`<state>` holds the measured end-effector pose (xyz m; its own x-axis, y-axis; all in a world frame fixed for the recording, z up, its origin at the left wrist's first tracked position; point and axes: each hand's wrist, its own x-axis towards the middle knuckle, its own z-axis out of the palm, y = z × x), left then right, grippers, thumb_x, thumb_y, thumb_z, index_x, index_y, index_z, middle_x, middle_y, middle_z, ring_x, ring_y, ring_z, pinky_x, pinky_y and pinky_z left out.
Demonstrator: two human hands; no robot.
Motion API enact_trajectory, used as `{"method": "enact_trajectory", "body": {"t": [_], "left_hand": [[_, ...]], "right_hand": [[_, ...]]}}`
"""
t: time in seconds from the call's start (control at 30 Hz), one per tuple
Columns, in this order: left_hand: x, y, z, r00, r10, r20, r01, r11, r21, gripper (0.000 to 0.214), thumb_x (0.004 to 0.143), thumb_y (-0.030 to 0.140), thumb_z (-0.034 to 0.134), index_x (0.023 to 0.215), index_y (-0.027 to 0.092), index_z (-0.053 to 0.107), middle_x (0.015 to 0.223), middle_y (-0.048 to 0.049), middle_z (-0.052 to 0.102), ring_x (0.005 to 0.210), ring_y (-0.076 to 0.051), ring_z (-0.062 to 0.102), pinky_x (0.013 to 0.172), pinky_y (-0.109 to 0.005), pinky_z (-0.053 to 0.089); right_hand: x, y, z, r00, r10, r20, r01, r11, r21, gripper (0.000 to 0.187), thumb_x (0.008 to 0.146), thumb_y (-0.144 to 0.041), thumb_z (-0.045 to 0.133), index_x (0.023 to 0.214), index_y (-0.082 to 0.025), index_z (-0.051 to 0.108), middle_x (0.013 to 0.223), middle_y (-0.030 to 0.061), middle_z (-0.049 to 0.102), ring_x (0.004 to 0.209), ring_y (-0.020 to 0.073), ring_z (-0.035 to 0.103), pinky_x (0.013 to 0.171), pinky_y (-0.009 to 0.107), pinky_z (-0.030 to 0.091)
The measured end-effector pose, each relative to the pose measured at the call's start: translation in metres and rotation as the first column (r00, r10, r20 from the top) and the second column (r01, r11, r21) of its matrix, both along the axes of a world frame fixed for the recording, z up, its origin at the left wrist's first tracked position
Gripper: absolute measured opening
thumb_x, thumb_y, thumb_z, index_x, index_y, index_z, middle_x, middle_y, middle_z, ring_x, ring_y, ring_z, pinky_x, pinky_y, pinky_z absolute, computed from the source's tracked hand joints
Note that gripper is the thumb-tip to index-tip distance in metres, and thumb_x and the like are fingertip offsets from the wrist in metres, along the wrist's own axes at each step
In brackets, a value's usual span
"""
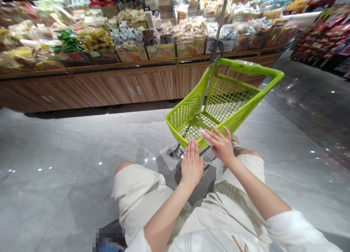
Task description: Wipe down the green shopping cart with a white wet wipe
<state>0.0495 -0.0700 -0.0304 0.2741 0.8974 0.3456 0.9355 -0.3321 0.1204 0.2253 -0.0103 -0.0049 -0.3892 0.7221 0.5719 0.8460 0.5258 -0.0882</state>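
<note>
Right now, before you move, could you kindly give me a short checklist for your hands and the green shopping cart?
1. Right hand in contact with the white item: ok.
2. Firmness of its grip on that item: cannot tell.
3. Left hand holding nothing: ok, its fingers are spread and raised.
4. Left hand touching the lime-green shopping cart: cannot tell, its fingertips overlap the near rim in this view.
5. Caster down on the grey tile floor: ok.
6. What the white item is: cannot tell.
</note>
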Motion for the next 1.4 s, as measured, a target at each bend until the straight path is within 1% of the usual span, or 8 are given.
{"method": "enact_trajectory", "body": {"t": [0.23,0.4,0.53,0.8,1.0,1.13,1.3,1.4], "left_hand": [[0.004,-0.002,-0.001,1.0,0.003,0.027,-0.003,1.0,0.012,0.073,0.097,0.028,0.044,0.156,0.001,0.011,0.165,-0.0188,0.015,0.154,-0.027,0.01,0.123,-0.044,0.028],[0.007,-0.001,0.0,1.0,0.015,0.027,-0.015,1.0,0.002,0.075,0.094,0.026,0.047,0.156,0.001,0.012,0.164,-0.0191,0.017,0.153,-0.027,0.012,0.123,-0.043,0.027],[0.003,-0.001,0.001,1.0,0.006,0.01,-0.006,1.0,0.009,0.073,0.095,0.025,0.045,0.156,0.002,0.013,0.164,-0.0181,0.02,0.153,-0.026,0.012,0.123,-0.043,0.026],[0.005,-0.002,-0.001,1.0,0.003,0.016,-0.003,1.0,0.01,0.071,0.097,0.029,0.043,0.156,0.002,0.014,0.165,-0.0183,0.015,0.154,-0.026,0.011,0.123,-0.043,0.027],[0.007,-0.002,0.0,0.999,0.009,0.033,-0.009,1.0,-0.01,0.073,0.094,0.025,0.046,0.155,0.001,0.014,0.164,-0.019,0.017,0.153,-0.027,0.011,0.123,-0.044,0.026],[0.003,-0.001,0.0,1.0,0.002,0.015,-0.002,1.0,-0.008,0.073,0.094,0.025,0.047,0.155,0.0,0.015,0.164,-0.0191,0.018,0.153,-0.027,0.012,0.123,-0.043,0.026],[0.003,-0.001,-0.002,1.0,0.0,0.022,0.0,1.0,0.018,0.073,0.097,0.028,0.044,0.156,0.002,0.01,0.165,-0.0185,0.016,0.154,-0.026,0.011,0.123,-0.044,0.027],[0.006,-0.002,-0.002,0.999,0.0,0.039,-0.001,1.0,0.017,0.075,0.096,0.028,0.045,0.156,0.002,0.008,0.164,-0.0192,0.017,0.153,-0.027,0.011,0.123,-0.044,0.028]], "right_hand": [[0.04,0.031,0.001,0.945,-0.293,-0.145,0.301,0.953,0.035,0.062,0.073,-0.003,0.047,0.128,-0.029,0.062,0.136,0.0008,0.064,0.143,0.0264,0.04,0.117,0.059,0.013],[-0.025,-0.012,-0.003,0.995,-0.038,-0.088,0.035,0.999,-0.034,0.074,0.071,-0.001,0.045,0.139,-0.029,0.053,0.142,0.0017,0.059,0.142,0.0218,0.042,0.121,0.053,0.006],[-0.019,-0.013,0.0,0.996,0.089,0.004,-0.089,0.995,-0.048,0.075,0.071,-0.001,0.046,0.139,-0.031,0.052,0.143,-0.0002,0.058,0.142,0.0221,0.041,0.121,0.053,0.006],[0.05,0.038,-0.002,0.95,-0.276,-0.147,0.284,0.958,0.041,0.064,0.073,-0.005,0.047,0.13,-0.032,0.061,0.136,-0.0002,0.064,0.141,0.0253,0.043,0.117,0.059,0.015],[-0.027,-0.014,-0.006,0.991,0.006,-0.136,-0.013,0.999,-0.047,0.071,0.072,-0.001,0.043,0.138,-0.027,0.053,0.143,0.0018,0.058,0.142,0.0201,0.042,0.121,0.051,0.013],[-0.014,-0.012,0.0,0.988,0.153,-0.004,-0.153,0.986,-0.065,0.073,0.072,0.001,0.043,0.138,-0.028,0.052,0.144,0.0008,0.057,0.143,0.0209,0.041,0.121,0.053,0.009],[0.058,0.034,0.008,0.992,-0.124,-0.032,0.125,0.992,0.004,0.066,0.073,-0.003,0.048,0.132,-0.031,0.058,0.138,0.0004,0.062,0.143,0.0258,0.041,0.117,0.06,0.014],[0.057,0.039,0.007,0.942,-0.317,-0.106,0.322,0.946,0.032,0.062,0.075,-0.005,0.048,0.13,-0.03,0.06,0.136,0.003,0.064,0.141,0.0286,0.043,0.115,0.065,0.012]]}}
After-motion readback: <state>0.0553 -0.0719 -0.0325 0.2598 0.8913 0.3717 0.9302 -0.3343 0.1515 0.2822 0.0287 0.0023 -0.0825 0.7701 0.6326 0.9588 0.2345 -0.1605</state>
